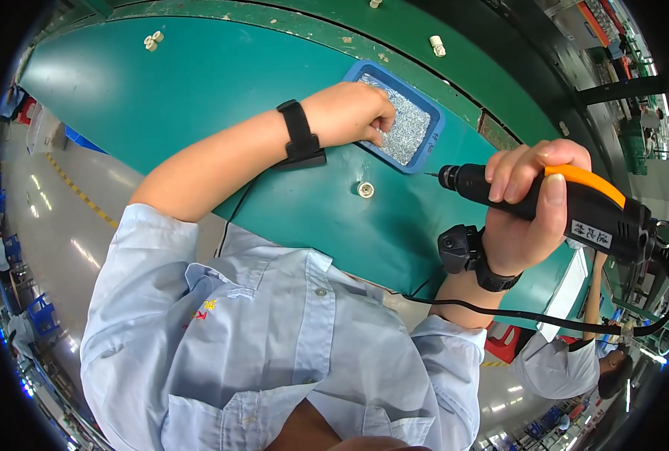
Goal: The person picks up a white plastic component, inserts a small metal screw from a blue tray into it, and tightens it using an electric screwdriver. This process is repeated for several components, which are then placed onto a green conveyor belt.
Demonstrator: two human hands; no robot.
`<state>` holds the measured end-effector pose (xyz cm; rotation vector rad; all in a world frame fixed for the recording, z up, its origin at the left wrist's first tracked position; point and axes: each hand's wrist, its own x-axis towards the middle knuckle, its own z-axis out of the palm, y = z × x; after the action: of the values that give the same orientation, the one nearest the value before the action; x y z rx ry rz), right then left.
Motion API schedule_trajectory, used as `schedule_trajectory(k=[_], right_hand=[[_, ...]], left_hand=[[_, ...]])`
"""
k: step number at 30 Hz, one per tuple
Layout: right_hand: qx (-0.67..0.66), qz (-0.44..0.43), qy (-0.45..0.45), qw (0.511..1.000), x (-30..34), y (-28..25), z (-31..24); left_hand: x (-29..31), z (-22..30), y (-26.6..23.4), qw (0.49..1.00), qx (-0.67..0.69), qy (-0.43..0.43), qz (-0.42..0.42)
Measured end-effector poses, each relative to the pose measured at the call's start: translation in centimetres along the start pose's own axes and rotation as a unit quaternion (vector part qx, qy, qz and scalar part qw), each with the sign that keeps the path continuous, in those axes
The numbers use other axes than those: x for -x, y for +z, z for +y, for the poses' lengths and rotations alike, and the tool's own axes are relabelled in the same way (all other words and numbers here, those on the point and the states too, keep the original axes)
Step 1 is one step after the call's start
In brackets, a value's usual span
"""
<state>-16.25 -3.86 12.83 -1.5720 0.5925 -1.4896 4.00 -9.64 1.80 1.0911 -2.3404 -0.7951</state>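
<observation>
My left hand (349,114) reaches over the near-left rim of a blue rectangular tray (429,150). Its fingers are curled in a pinch at the heap of small silver screws (408,126) inside; whatever lies between the fingertips is hidden. On the right, my right hand (531,214) is wrapped around a black and orange electric screwdriver (626,225). The thin bit points left, just beyond the tray's near-right corner, touching nothing. A small round white fitting (365,189) with a metal centre sits on the green table (221,83), just below the tray.
Several white fittings (153,40) lie at the far left of the table. Another white fitting (437,46) rests on the green ledge behind the tray. The screwdriver's black cable (530,317) loops below my right forearm. A co-worker (563,364) sits to the lower right.
</observation>
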Motion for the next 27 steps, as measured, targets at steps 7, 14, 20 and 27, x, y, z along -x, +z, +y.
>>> schedule_trajectory(k=[7, 14, 20, 27], right_hand=[[-0.028, 0.011, 0.003, 1.0, -0.3, 0.1, 0.5], [-0.03, 0.023, 0.0, 0.999, -0.4, 0.4, 1.0], [-0.026, 0.026, -0.001, 0.999, -0.3, 0.5, 1.5], [-0.123, 0.004, -0.023, 0.992, 0.1, 0.2, 0.7]], left_hand=[[0.0, -0.7, 0.5, 0.996, 0.081, -0.016, 0.021], [0.6, -0.8, 2.1, 0.982, 0.065, 0.056, 0.169], [1.2, -0.2, 1.5, 0.98, 0.058, 0.05, 0.181], [2.7, 2.5, 1.1, 0.951, 0.285, -0.03, 0.115]])
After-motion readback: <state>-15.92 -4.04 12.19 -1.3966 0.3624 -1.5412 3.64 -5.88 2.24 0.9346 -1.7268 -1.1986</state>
